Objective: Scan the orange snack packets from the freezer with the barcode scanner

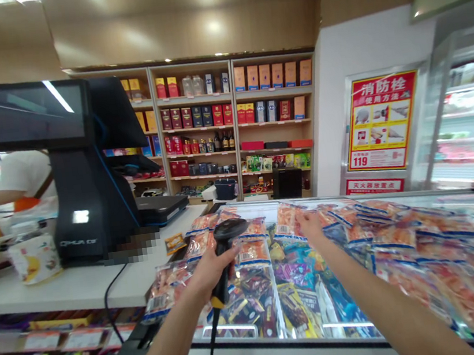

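My left hand (210, 271) is wrapped round a black handheld barcode scanner (230, 229), whose head points away over the freezer; its cable hangs down below the grip. Farther right, my right hand (310, 227) has its fingers closed on the edge of a clear packet of orange-pink food (288, 217) with a blue border. That packet is on the glass top of the chest freezer (280, 343). Similar packets (253, 251) lie near the scanner, and a large spread of them (441, 267) covers the right side. Colourful wrapped ice creams (295, 271) show through the glass.
A dark checkout terminal (78, 198) stands on the white counter (133, 284) at left, beside a pouch (35, 256). A person in a white top (27, 176) is behind it. Candy racks (54, 353) sit below. Boxed-goods shelves (200, 130) line the back wall.
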Tool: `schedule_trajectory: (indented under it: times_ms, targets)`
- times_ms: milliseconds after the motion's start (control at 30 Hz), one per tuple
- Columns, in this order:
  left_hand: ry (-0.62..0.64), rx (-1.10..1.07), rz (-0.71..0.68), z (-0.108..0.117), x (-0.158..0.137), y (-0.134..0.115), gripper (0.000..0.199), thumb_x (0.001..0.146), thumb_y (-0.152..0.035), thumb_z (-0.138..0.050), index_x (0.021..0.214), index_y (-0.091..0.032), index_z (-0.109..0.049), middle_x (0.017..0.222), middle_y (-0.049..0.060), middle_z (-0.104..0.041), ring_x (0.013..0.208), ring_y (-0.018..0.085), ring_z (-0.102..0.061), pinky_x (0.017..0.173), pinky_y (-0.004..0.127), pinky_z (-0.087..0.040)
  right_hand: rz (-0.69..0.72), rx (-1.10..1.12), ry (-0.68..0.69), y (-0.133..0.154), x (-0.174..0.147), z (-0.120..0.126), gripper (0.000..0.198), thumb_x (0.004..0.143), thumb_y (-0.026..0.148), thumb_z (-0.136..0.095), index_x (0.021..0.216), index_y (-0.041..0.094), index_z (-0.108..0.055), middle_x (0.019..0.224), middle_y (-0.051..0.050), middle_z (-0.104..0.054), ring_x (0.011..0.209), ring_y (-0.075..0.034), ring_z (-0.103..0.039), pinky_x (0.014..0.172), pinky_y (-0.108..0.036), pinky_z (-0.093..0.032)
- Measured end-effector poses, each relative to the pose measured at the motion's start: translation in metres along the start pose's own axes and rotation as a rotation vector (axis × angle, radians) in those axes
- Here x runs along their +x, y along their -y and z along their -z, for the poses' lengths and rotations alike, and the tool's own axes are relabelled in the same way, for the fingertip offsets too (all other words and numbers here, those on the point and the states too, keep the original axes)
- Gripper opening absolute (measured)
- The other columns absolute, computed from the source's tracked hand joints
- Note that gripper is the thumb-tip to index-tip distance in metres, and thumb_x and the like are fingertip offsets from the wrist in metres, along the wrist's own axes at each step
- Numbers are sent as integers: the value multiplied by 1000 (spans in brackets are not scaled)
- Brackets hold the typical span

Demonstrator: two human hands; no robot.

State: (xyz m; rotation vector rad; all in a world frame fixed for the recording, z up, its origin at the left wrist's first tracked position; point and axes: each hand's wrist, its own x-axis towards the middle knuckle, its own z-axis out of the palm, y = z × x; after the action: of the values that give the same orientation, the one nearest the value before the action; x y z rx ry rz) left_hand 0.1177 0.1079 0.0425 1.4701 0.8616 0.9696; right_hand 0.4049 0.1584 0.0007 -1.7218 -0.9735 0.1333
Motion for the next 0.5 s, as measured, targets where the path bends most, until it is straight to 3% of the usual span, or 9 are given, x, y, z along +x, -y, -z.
schedule_trajectory:
  times_ms: [233,500]
  targets:
    - [-184,0,15,22,5,6,32,61,-44,-59,61,-16,-44,42,-6,-45,36,6,-39,37,18,-30,9,-38,113,44,-49,-66,20,70,31,-41,62,17,-52,65,-3,-62,61,-13,-56,50,-20,-37]
    - [-228,39,38,44,-13,-8,36,59,-48,-59,54,-14,-48,41,-3,-48,37,8,-42,39,19,-33,103,-124,233,86,-85,-117,28,76,28,-32,69,17,-57,74,-5,-64,70,-16,-57,61,-23,-39]
